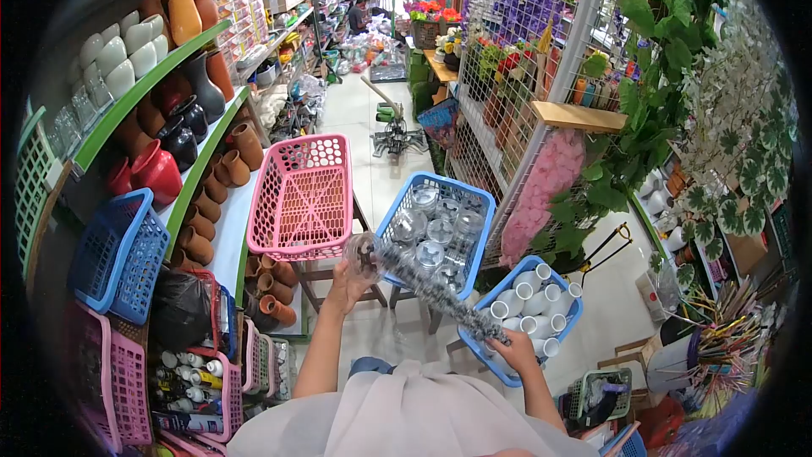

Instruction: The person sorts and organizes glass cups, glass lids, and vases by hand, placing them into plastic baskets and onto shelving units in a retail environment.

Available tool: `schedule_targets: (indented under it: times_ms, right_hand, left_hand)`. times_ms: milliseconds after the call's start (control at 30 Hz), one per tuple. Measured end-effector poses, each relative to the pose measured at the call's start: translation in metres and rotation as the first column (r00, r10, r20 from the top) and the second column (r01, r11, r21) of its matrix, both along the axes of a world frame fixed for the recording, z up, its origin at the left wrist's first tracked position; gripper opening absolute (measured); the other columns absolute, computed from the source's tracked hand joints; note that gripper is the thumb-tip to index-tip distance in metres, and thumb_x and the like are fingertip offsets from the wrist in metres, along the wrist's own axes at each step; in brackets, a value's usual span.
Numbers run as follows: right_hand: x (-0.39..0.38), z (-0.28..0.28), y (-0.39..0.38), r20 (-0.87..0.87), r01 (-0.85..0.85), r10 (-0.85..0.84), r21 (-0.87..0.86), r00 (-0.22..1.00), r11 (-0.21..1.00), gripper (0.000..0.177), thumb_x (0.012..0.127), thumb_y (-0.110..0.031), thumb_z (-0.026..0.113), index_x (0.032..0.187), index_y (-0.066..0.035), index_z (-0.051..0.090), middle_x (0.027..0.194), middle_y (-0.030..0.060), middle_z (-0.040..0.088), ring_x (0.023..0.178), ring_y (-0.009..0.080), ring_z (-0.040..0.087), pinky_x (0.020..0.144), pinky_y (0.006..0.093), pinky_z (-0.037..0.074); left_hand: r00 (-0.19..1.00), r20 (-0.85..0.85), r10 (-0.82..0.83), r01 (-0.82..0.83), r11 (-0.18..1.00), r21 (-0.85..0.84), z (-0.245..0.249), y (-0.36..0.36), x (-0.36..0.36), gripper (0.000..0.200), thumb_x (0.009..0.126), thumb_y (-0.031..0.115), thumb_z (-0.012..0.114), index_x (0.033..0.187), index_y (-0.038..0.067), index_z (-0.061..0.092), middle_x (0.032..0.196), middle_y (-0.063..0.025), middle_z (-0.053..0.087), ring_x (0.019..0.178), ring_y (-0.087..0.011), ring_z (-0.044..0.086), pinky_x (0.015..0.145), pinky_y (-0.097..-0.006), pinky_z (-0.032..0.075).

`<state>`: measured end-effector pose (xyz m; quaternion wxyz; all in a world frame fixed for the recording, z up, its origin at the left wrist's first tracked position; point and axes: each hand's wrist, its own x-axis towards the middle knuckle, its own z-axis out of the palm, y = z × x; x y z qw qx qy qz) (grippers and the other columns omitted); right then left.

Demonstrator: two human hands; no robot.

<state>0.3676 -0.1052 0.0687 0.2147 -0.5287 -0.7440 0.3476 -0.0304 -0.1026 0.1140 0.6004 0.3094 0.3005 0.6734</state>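
In front of me my left hand (344,288) holds up a clear glass vase (364,257), its fingers wrapped round the lower part. My right hand (514,350) grips the handle end of a fluffy grey duster (440,294). The duster's far end reaches to the glass, and seems to touch it. Just beyond stands a blue basket (485,203) with several clear glass vessels (440,231) in it. Left of that, a pink basket (301,195) shows its bare lattice bottom. Close to my right hand, another blue basket (578,322) holds several white vases (529,324).
Shelves with terracotta pots (196,245), red vases (159,171) and white pots (111,56) line the left side. A wire mesh rack (516,42) with artificial flowers and hanging ivy (668,42) stands right. A person (359,13) is far down the aisle, past a floor tool (396,137).
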Motion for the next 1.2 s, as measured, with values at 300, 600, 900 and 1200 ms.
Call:
schedule_targets:
  times_ms: [300, 600, 900, 1200]
  right_hand:
    - [-0.021, -0.002, 0.014, 0.005, -0.058, 0.058, -0.087, 0.998, 0.995, 0.036, 0.078, -0.038, 0.073, 0.092, -0.005, 0.07, 0.072, 0.0167, 0.066, 0.063, 0.0275, 0.065, 0.061, 0.0367, 0.049]
    - [-0.105, -0.023, 0.082, 0.037, 0.129, -0.141, 0.226, 0.989, 0.965, 0.043, 0.08, -0.037, 0.072, 0.104, -0.004, 0.059, 0.085, 0.0231, 0.066, 0.081, 0.0412, 0.063, 0.07, 0.0454, 0.048]
    - [-0.155, -0.066, 0.107, 0.349, -0.068, -0.057, 0.338, 0.935, 0.939, 0.049, 0.075, -0.026, 0.073, 0.117, -0.011, 0.055, 0.108, 0.0134, 0.056, 0.106, 0.034, 0.052, 0.087, 0.0508, 0.039]
    - [-0.218, -0.046, 0.089, -0.034, -0.173, 0.229, 0.552, 0.973, 0.816, 0.044, 0.076, -0.015, 0.071, 0.114, -0.003, 0.055, 0.114, 0.0134, 0.054, 0.107, 0.032, 0.052, 0.091, 0.0427, 0.04]
  left_hand:
    - [0.982, 0.148, 0.121, -0.116, 0.992, -0.044, -0.015, -0.019, -0.005, 0.076, 0.086, 0.055, 0.053, 0.145, 0.012, 0.032, 0.134, -0.0081, 0.048, 0.123, -0.0223, 0.049, 0.102, -0.0409, 0.042]
    - [0.901, 0.225, 0.372, -0.348, 0.927, -0.138, -0.053, -0.059, -0.032, 0.072, 0.083, 0.064, 0.053, 0.139, 0.023, 0.038, 0.125, -0.0057, 0.05, 0.11, -0.0255, 0.053, 0.095, -0.0475, 0.046]
    - [0.836, 0.107, 0.538, -0.528, 0.842, -0.108, -0.032, -0.127, -0.043, 0.074, 0.087, 0.063, 0.05, 0.142, 0.016, 0.035, 0.138, -0.0084, 0.046, 0.122, -0.0263, 0.049, 0.102, -0.0487, 0.041]
    - [0.746, -0.3, 0.594, -0.642, 0.762, -0.088, 0.006, -0.206, -0.056, 0.072, 0.09, 0.035, 0.052, 0.152, 0.017, 0.02, 0.149, -0.0078, 0.033, 0.128, -0.0217, 0.043, 0.104, -0.0359, 0.038]
